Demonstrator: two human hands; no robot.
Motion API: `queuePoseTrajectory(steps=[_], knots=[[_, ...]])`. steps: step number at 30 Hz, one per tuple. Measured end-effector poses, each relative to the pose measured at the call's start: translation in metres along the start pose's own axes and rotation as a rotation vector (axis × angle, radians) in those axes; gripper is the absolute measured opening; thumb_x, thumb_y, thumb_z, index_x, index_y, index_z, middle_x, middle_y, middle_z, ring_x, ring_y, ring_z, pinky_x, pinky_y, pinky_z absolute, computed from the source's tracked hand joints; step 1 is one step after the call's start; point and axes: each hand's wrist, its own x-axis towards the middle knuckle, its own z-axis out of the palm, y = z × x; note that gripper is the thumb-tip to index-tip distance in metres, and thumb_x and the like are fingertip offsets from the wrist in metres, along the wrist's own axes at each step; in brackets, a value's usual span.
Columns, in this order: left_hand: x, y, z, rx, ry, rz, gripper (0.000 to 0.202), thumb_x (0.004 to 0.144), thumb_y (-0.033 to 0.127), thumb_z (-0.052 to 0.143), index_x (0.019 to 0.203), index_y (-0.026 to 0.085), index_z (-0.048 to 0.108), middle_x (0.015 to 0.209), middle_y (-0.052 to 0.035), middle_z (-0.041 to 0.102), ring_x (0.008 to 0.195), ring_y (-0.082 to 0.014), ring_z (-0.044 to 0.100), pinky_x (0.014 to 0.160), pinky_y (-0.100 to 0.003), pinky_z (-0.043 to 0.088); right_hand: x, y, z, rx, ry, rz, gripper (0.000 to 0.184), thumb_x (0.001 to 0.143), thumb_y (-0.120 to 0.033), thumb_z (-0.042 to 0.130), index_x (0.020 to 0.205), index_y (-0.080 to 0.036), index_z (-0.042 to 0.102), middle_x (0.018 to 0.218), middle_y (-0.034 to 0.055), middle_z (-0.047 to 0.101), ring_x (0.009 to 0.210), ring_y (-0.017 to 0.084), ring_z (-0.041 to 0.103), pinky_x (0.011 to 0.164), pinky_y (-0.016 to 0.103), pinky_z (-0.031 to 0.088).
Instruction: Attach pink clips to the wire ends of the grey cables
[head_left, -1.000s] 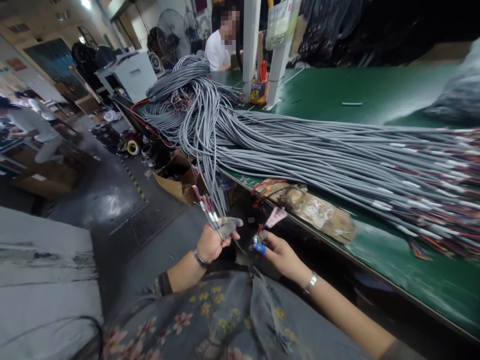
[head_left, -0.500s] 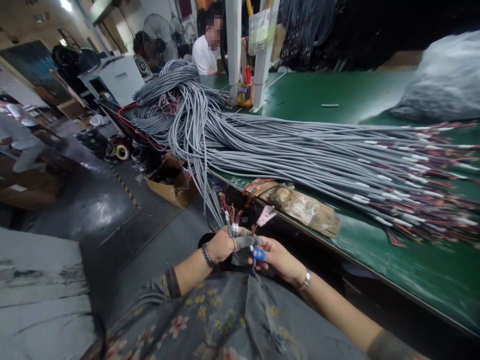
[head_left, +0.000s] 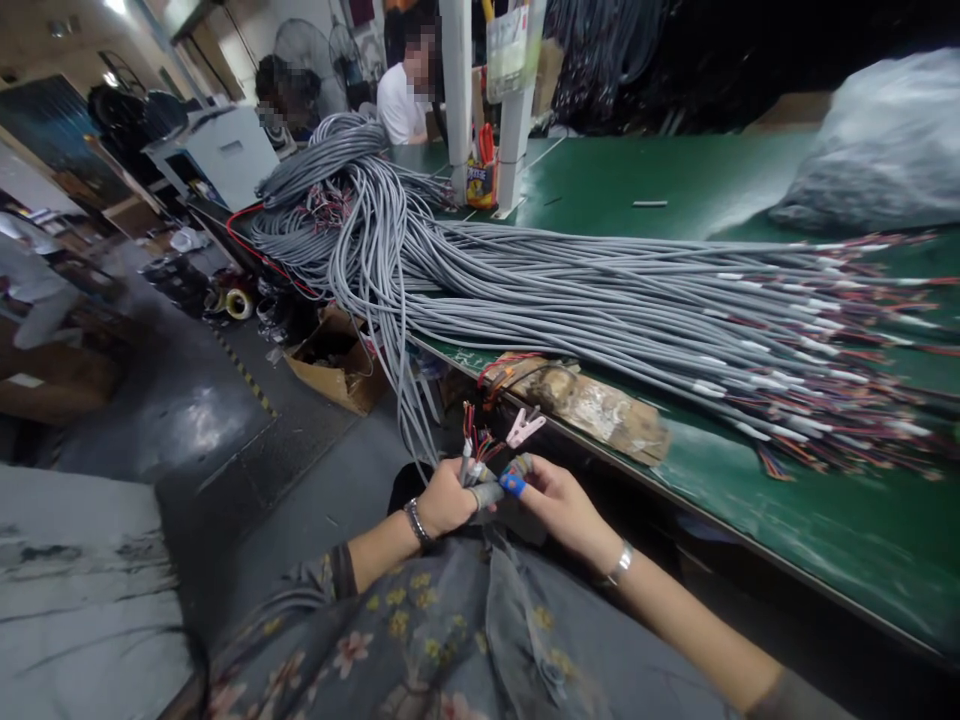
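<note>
My left hand (head_left: pixel 448 502) is closed around several grey cable ends (head_left: pixel 466 466). White bands and thin coloured wires (head_left: pixel 480 437) stick up above its fingers, and its thumb has a grey wrap. Close beside that thumb is my right hand (head_left: pixel 559 497), its fingertips pinched together. One of its digits carries a blue wrap (head_left: pixel 512 482). Anything between those right fingertips is hidden or too small to make out. From my left hand the grey cables (head_left: pixel 411 400) run up to the large bundle (head_left: pixel 540 275) on the green table (head_left: pixel 600 180).
A pink clip (head_left: pixel 526 428) and a worn wooden board (head_left: pixel 607 415) sit at the table's near edge. White posts (head_left: pixel 457 90) rise behind the cables. A cardboard box (head_left: pixel 337 365) stands on the floor. A plastic-wrapped heap (head_left: pixel 877 150) lies far right; a person (head_left: pixel 401 100) sits beyond.
My right hand has shifted from beside a grey cable piece up to my left thumb; that piece no longer shows in it. The coloured wires lean more to the right. The view has shifted slightly.
</note>
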Motion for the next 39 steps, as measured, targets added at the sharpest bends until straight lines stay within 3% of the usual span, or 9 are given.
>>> queuePoseTrajectory(steps=[8, 17, 25, 30, 39], knots=[[0.003, -0.002, -0.006, 0.060, -0.151, -0.071, 0.036, 0.050, 0.039, 0.082, 0.064, 0.013, 0.061, 0.058, 0.0000, 0.059, 0.047, -0.0096, 0.054, 0.046, -0.020, 0.042, 0.003, -0.003, 0.001, -0.021, -0.063, -0.104, 0.030, 0.066, -0.046, 0.071, 0.072, -0.019, 0.059, 0.066, 0.0006, 0.060, 0.062, 0.015, 0.054, 0.061, 0.029, 0.047], [-0.001, 0.000, 0.000, -0.146, 0.094, -0.046, 0.051, 0.048, 0.059, 0.081, 0.059, 0.012, 0.061, 0.042, -0.0002, 0.055, 0.033, -0.0044, 0.034, 0.035, -0.019, 0.022, 0.004, -0.004, 0.005, 0.111, 0.039, -0.009, 0.030, 0.063, -0.043, 0.071, 0.065, -0.019, 0.054, 0.058, -0.0029, 0.051, 0.051, 0.009, 0.037, 0.050, 0.024, 0.034], [-0.001, 0.008, 0.003, -0.142, 0.085, -0.085, 0.052, 0.043, 0.059, 0.082, 0.055, 0.012, 0.063, 0.052, -0.0045, 0.063, 0.037, -0.0062, 0.042, 0.039, -0.020, 0.027, 0.004, -0.002, 0.003, 0.074, 0.031, -0.041, 0.035, 0.066, -0.051, 0.072, 0.070, -0.020, 0.056, 0.063, -0.0002, 0.058, 0.055, 0.011, 0.043, 0.054, 0.027, 0.037], [-0.003, 0.008, 0.005, -0.084, 0.063, -0.058, 0.051, 0.046, 0.060, 0.081, 0.056, 0.013, 0.062, 0.044, -0.0001, 0.056, 0.038, -0.0075, 0.043, 0.040, -0.020, 0.029, 0.007, -0.006, 0.005, 0.085, 0.004, -0.026, 0.047, 0.058, -0.057, 0.079, 0.075, -0.020, 0.057, 0.066, -0.0010, 0.058, 0.060, 0.014, 0.050, 0.060, 0.029, 0.042], [-0.003, 0.004, 0.007, -0.097, 0.121, -0.010, 0.053, 0.051, 0.064, 0.077, 0.055, 0.013, 0.064, 0.045, -0.0021, 0.057, 0.041, -0.0084, 0.044, 0.044, -0.022, 0.033, 0.003, 0.000, 0.013, 0.265, 0.100, 0.055, 0.055, 0.052, -0.064, 0.080, 0.069, -0.018, 0.056, 0.061, -0.0008, 0.058, 0.057, 0.011, 0.047, 0.056, 0.026, 0.036]])
